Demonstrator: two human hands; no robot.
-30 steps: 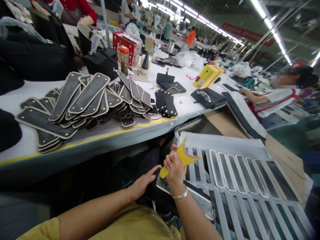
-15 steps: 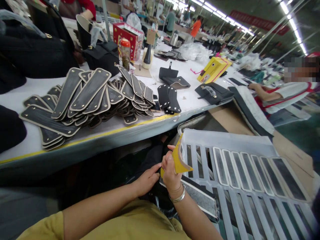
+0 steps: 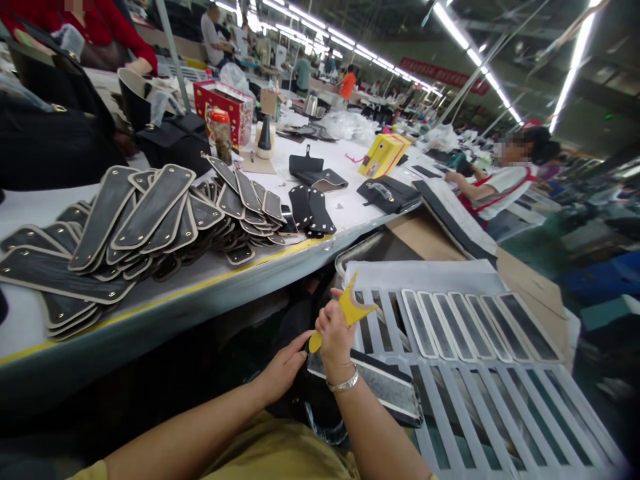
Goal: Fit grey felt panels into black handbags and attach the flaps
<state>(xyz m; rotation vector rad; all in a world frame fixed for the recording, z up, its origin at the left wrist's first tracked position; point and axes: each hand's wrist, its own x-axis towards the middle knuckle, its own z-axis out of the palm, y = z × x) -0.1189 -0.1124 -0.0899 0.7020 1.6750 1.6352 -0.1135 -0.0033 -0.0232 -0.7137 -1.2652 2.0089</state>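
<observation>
My right hand (image 3: 336, 337) is wrapped round a yellow curved piece (image 3: 356, 308) with pointed upper corners, perhaps a bent sheet scraper. Its rounded lower end pokes out below my fist and meets the black bag (image 3: 410, 415) on my lap. A grey strip with white edges (image 3: 387, 381) lies along that bag. My left hand (image 3: 280, 373) is at the bag's near left edge, with fingers and thumb pinched together close to the yellow tip. Part of the bag is hidden by my right forearm, and dark shadow obscures what lies under my left fingers.
Black panels with pale edges (image 3: 150, 220) are heaped on the white table (image 3: 270, 267). To my right, a slatted grey rack (image 3: 450, 373) carries a row of dark strips (image 3: 465, 327). A yellow box (image 3: 384, 155) stands farther back. Co-workers sit beyond the table and at right.
My view has swung to the right, so the table and panels sit farther left. The yellow piece has tilted in my right hand. My left hand stays beside its lower end.
</observation>
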